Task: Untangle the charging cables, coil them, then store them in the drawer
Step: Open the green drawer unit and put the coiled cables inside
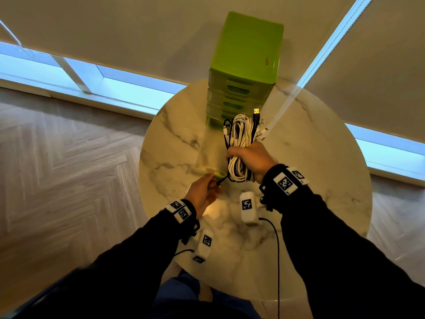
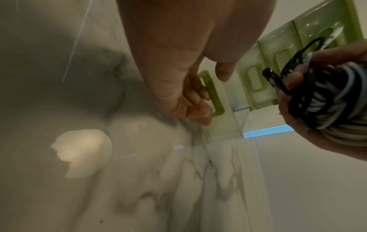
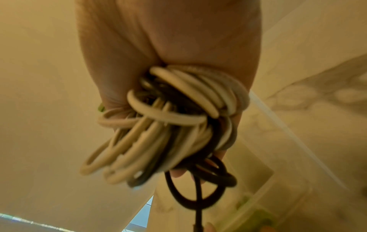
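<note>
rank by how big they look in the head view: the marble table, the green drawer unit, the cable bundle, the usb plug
1. marble table: largest by far.
2. green drawer unit: though its top sits nearer the camera, which inflates it.
3. cable bundle, held in the right hand.
4. usb plug: smallest, at the bundle's far end.

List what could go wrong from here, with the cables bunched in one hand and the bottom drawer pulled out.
1. The right hand grips the whole cable bundle at its middle; loops and plugs stick out loose and could catch on the drawer unit.
2. A black cable end dangles by the left hand on the drawer front and could get trapped there.
3. The coils could spring apart once released.
</note>
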The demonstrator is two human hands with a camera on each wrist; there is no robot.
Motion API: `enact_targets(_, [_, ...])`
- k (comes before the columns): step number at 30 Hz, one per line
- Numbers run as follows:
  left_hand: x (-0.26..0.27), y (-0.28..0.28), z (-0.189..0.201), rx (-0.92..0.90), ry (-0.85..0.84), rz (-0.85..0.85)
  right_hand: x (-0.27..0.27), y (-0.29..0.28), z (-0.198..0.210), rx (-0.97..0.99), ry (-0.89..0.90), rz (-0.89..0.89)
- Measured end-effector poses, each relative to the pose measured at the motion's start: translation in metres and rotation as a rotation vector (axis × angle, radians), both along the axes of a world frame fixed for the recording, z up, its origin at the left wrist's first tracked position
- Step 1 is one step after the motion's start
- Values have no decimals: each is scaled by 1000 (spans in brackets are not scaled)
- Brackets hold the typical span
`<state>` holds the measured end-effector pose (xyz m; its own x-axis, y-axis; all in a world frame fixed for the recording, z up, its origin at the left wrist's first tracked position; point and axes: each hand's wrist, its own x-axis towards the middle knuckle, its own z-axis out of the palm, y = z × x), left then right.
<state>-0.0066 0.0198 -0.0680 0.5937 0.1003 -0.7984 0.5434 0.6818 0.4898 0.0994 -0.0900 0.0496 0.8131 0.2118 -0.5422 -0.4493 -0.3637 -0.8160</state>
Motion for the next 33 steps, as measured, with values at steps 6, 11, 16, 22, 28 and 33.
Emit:
enact_targets(6, [-12,24,12,267,59,-67,16,29,-24,4,315,35])
enact_targets(11, [6,71,27,812,-95,-191,27,59,-45,-59,378,-1])
enact_targets(16, [31,111,21,805,-280,-610,38,72,-61,-51,347,-144])
enact_targets(22, [38,127,20,987,-319,-805,33,82,-92,-145,149,-272])
enact_targets(28, [44,129,25,1041,-407,-840,31,93,-81,-357,103,-208])
enact_targets(33, [91,111,39,974,-566,-601,39,85,-90,-614,22,81])
